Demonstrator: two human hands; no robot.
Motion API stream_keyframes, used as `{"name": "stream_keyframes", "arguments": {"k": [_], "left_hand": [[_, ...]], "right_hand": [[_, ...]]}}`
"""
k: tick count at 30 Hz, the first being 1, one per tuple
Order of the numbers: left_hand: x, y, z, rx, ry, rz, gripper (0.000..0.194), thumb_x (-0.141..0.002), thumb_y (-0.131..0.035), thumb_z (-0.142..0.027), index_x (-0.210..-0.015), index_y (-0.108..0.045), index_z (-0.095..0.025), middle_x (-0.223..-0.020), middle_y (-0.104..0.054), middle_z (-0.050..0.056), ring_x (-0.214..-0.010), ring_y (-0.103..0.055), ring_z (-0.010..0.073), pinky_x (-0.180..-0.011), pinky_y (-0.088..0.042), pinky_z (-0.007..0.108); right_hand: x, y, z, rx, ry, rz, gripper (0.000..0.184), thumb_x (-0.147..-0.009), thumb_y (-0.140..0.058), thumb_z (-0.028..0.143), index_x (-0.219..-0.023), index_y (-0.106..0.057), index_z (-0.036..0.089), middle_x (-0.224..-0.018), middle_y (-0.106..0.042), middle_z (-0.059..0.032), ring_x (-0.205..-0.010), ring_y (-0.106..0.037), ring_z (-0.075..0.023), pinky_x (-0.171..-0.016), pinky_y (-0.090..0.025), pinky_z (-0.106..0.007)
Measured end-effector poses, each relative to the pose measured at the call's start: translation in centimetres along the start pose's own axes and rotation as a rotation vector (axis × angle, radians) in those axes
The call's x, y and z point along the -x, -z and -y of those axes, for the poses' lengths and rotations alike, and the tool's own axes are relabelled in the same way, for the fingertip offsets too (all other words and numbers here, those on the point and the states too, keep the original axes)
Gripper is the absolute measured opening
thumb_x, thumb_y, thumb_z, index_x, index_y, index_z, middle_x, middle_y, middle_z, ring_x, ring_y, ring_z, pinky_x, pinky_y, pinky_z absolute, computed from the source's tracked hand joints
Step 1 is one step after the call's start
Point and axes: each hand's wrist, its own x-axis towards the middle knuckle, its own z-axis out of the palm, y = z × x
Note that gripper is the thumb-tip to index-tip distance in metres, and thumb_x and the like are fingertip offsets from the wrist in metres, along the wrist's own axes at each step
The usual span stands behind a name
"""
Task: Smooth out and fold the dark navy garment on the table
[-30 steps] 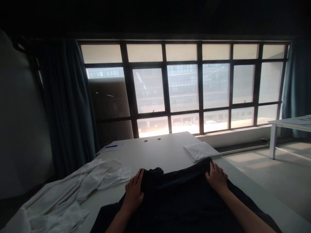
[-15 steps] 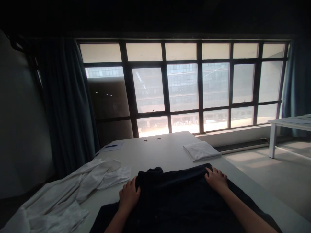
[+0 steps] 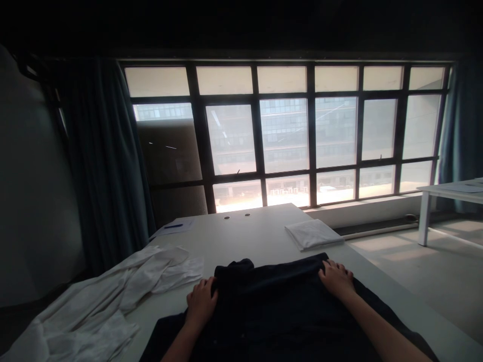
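A dark navy garment [image 3: 279, 306] lies spread over the near part of the white table, running out of the bottom of the head view. Its far edge is roughly straight, with a small bunched lump towards the left. My left hand [image 3: 202, 300] is at the garment's far left corner, fingers curled over the cloth. At the far right corner, my right hand [image 3: 337, 278] has its fingers bent around the edge. Both hands are closed on the fabric; the thumbs lie partly against the dark cloth. Fingertips are partly hidden.
Crumpled white cloth [image 3: 113, 296] covers the table's left side. A folded white cloth [image 3: 314, 234] lies beyond my right hand. Paper with a pen [image 3: 173, 226] sits at the far left of the white table [image 3: 241, 239]. Another table [image 3: 424, 216] stands at right, windows behind.
Hardly anything differs. My left hand has shifted very slightly to the right; the garment and my right hand look almost the same.
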Motion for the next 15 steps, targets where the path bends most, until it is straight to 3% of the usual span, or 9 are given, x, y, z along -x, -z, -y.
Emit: {"name": "stream_keyframes", "arguments": {"k": [8,15], "left_hand": [[-0.21,0.04,0.47,0.100,-0.065,-0.069,0.029,-0.090,-0.050,-0.017,-0.114,-0.064,-0.026,-0.114,-0.068,0.005,-0.108,-0.062,0.0242,-0.088,-0.045,0.036],[-0.37,0.86,0.78,0.178,-0.149,-0.173,0.033,-0.083,-0.046,-0.004,-0.099,-0.068,-0.023,-0.102,-0.067,0.004,-0.102,-0.062,0.0209,-0.094,-0.044,0.030]], "right_hand": [[-0.09,-0.21,-0.04,0.011,0.007,-0.028,0.055,-0.092,-0.040,0.039,-0.141,-0.055,0.019,-0.155,-0.045,-0.0131,-0.135,-0.045,-0.0354,-0.107,-0.033,-0.056],[0.09,-0.13,0.15,0.024,-0.005,-0.056,0.057,-0.092,-0.041,0.036,-0.146,-0.048,0.019,-0.159,-0.038,-0.0147,-0.137,-0.043,-0.0352,-0.104,-0.035,-0.055]]}}
